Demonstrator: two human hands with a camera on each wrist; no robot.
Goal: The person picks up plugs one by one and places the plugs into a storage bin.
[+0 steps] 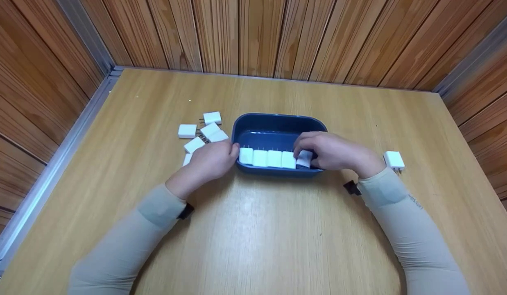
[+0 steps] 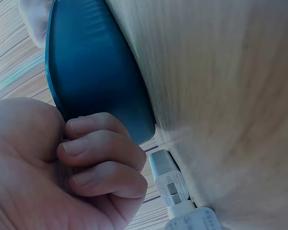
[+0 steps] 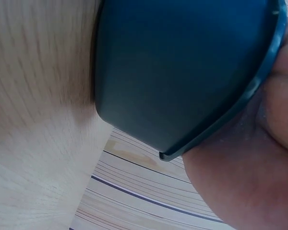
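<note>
Inside the rounded, glossy tub (image 1: 274, 123), the right hand (image 1: 333, 150) grips a boxy plug (image 1: 305, 156)

A light wood-grain counter (image 1: 360, 110) is bordered on 3 sides by brown plank-patterned walls (image 1: 257, 37) with dark seams. Grey metal posts (image 1: 83, 35) line the 2 rear corners; a metal rail (image 1: 53, 177) follows the counter's left edge. Soft white glare (image 1: 257, 233) brightens its nearer middle.
</note>
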